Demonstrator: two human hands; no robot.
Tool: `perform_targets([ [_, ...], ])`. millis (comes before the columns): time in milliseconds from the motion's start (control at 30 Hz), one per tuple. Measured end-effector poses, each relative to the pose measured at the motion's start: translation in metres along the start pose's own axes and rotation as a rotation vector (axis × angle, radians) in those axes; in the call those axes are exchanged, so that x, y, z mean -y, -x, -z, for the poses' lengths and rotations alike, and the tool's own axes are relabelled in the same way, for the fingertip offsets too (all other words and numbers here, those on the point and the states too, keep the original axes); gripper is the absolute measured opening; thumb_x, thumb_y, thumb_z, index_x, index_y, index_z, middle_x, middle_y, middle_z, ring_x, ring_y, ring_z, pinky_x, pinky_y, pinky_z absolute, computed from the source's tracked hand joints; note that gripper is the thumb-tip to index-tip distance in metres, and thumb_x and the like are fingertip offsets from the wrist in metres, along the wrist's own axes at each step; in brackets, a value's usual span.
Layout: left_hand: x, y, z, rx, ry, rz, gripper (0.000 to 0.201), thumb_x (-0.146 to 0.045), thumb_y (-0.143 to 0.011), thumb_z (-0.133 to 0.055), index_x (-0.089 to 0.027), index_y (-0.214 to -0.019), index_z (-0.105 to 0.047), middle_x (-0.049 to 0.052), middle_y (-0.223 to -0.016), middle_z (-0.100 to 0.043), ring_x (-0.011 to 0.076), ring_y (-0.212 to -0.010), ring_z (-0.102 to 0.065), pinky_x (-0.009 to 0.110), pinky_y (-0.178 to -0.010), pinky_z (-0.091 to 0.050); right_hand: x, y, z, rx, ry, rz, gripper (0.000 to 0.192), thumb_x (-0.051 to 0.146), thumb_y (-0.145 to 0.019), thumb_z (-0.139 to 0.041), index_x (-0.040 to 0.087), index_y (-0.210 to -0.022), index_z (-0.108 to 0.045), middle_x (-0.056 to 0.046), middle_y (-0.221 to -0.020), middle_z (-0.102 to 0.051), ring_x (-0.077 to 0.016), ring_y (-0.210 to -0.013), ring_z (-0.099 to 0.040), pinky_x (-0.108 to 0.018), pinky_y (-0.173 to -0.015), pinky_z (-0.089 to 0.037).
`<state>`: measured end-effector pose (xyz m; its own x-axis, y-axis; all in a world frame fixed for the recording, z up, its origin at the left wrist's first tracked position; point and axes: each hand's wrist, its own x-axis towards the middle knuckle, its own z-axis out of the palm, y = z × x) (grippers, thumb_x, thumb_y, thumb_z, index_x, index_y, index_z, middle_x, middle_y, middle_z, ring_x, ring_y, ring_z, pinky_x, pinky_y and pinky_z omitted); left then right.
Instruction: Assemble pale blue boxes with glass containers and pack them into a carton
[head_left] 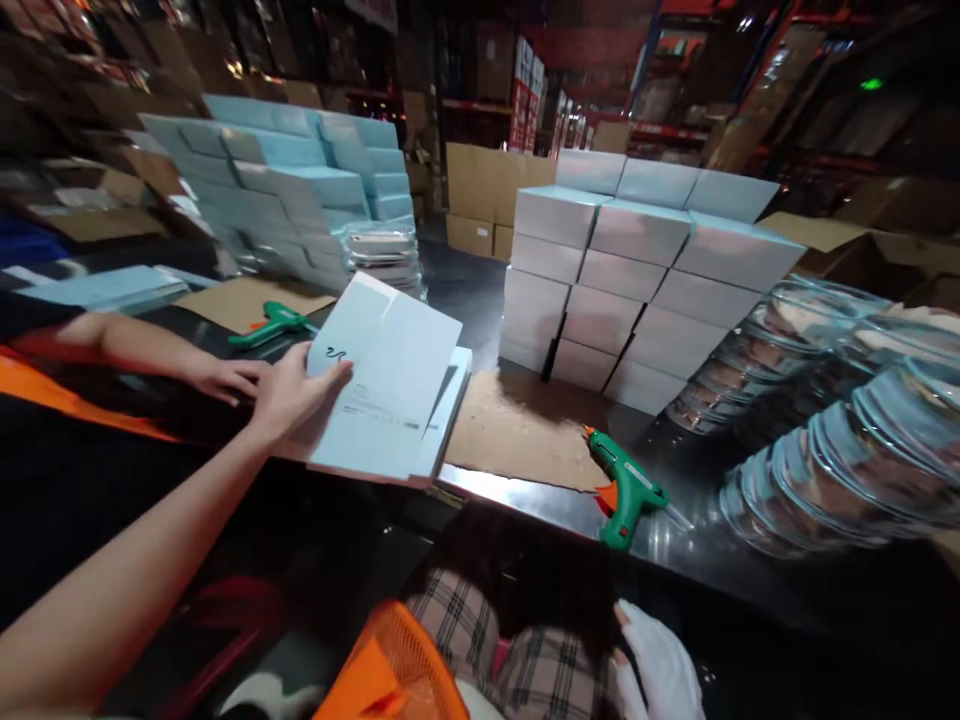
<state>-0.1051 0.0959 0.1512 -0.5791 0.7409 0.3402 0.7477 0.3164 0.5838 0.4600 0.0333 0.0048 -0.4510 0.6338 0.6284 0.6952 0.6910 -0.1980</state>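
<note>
Pale-blue flat box blanks [300,190] are heaped at the far left of the dark worktable [705,520], with a short pile of clear plastic trays [382,255] at their foot; in front of them a green glue gun [270,325] lies on a sheet of brown cardboard [247,298]; a co-worker's hand [225,378] reaches in from the left edge and rests flat on the table, fingers loose, just beside the person's own.

Left hand [289,395] is stretched forward with its fingers spread flat on the lid of a light-blue box [390,385], thumb against the lid's near-left corner; nothing is clenched, the palm merely presses the lid, which stands half raised over the box body; the box sits on the near-left part of the table, partly on a second cardboard sheet [517,430].

Right of that sheet a second green glue gun [626,490] lies with its nozzle pointing away; behind it a neat block of closed white-blue boxes [637,280] is stacked several high; farther right, rows of clear round-edged trays [840,420] lean overlapped along the table.

Right hand [660,665], in a white glove, is low at the bottom edge near the person's plaid clothing; it holds nothing and its fingers look loosely curled.
</note>
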Motion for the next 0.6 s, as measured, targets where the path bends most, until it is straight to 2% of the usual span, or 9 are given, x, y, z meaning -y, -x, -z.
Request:
perform_targets([
  [67,-0.01,0.023,0.014,-0.107,0.098,-0.067,0.082,-0.074,-0.1,-0.043,-0.002,-0.131,-0.065,0.011,-0.122,-0.078,0.0273,-0.112,-0.074,0.035,-0.099,-0.055,0.014,-0.043,-0.013,-0.052,-0.036,0.024,0.074,0.019,-0.096,-0.061,0.035,-0.166,-0.042,-0.011,-0.131,-0.077,-0.0358,-0.11,-0.078,-0.056,-0.086,-0.069],
  [100,-0.017,0.04,0.017,-0.103,0.143,-0.129,0.077,-0.073,-0.1,-0.045,-0.005,-0.127,-0.069,0.008,-0.113,-0.08,0.0238,-0.102,-0.076,0.031,-0.093,-0.057,0.024,-0.066,-0.018,-0.089,-0.07,0.039,0.073,0.017,-0.096,-0.061,0.033,-0.166,-0.043,-0.012,-0.136,-0.074,-0.0348,-0.118,-0.075,-0.056,-0.091,-0.067],
  [133,-0.023,0.06,0.015,-0.042,0.171,-0.192,0.069,-0.071,-0.1,-0.051,-0.009,-0.123,-0.071,0.005,-0.103,-0.081,0.0204,-0.091,-0.076,0.026,-0.084,-0.057,0.035,-0.088,-0.023,-0.116,-0.111,0.062,0.074,0.014,-0.096,-0.06,0.032,-0.166,-0.043,-0.013,-0.14,-0.071,-0.0338,-0.125,-0.072,-0.055,-0.097,-0.065],
  [200,-0.032,0.107,0.001,0.173,0.244,-0.38,0.045,-0.059,-0.102,-0.056,-0.019,-0.114,-0.074,-0.001,-0.09,-0.082,0.0152,-0.073,-0.076,0.018,-0.066,-0.054,0.056,-0.121,-0.03,-0.163,-0.195,0.107,0.076,0.012,-0.096,-0.059,0.032,-0.166,-0.041,-0.013,-0.143,-0.069,-0.0316,-0.131,-0.068,-0.052,-0.102,-0.062],
  [267,-0.032,0.154,-0.021,0.333,0.332,-0.588,0.027,-0.044,-0.105,-0.055,-0.026,-0.111,-0.074,-0.004,-0.093,-0.083,0.0138,-0.075,-0.079,0.015,-0.067,-0.056,0.071,-0.134,-0.035,-0.192,-0.252,0.096,0.071,0.012,-0.096,-0.059,0.032,-0.163,-0.046,-0.011,-0.136,-0.072,-0.0286,-0.125,-0.07,-0.048,-0.101,-0.061],
  [333,-0.019,0.193,-0.046,0.396,0.416,-0.66,0.022,-0.037,-0.106,-0.053,-0.029,-0.112,-0.073,-0.003,-0.096,-0.083,0.0147,-0.081,-0.081,0.016,-0.072,-0.059,0.079,-0.128,-0.039,-0.163,-0.304,0.011,0.055,0.015,-0.097,-0.06,0.03,-0.15,-0.06,-0.009,-0.122,-0.076,-0.0249,-0.111,-0.073,-0.041,-0.095,-0.062],
  [433,0.01,0.219,-0.072,0.413,0.481,-0.646,0.02,-0.034,-0.105,-0.056,-0.031,-0.113,-0.074,-0.002,-0.1,-0.084,0.0158,-0.087,-0.082,0.016,-0.079,-0.061,0.078,-0.107,-0.037,0.077,-0.475,-0.244,0.023,0.028,-0.102,-0.058,0.025,-0.119,-0.074,-0.006,-0.106,-0.078,-0.0222,-0.095,-0.075,-0.034,-0.084,-0.062],
  [500,0.026,0.219,-0.078,0.465,0.492,-0.627,0.022,-0.034,-0.104,-0.058,-0.032,-0.117,-0.075,-0.001,-0.104,-0.084,0.017,-0.089,-0.082,0.018,-0.082,-0.062,0.073,-0.098,-0.032,0.375,-0.676,-0.452,0.034,0.045,-0.106,-0.052,0.021,-0.103,-0.077,-0.006,-0.095,-0.077,-0.0228,-0.087,-0.074,-0.034,-0.079,-0.061],
  [600,0.036,0.21,-0.081,0.61,0.435,-0.615,0.036,-0.029,-0.106,-0.052,-0.034,-0.137,-0.07,0.002,-0.121,-0.082,0.0186,-0.1,-0.081,0.022,-0.089,-0.063,0.068,-0.091,-0.032,0.792,-1.001,-0.627,0.059,0.07,-0.1,-0.05,0.02,-0.089,-0.079,-0.005,-0.084,-0.076,-0.0251,-0.084,-0.072,-0.041,-0.088,-0.061],
])
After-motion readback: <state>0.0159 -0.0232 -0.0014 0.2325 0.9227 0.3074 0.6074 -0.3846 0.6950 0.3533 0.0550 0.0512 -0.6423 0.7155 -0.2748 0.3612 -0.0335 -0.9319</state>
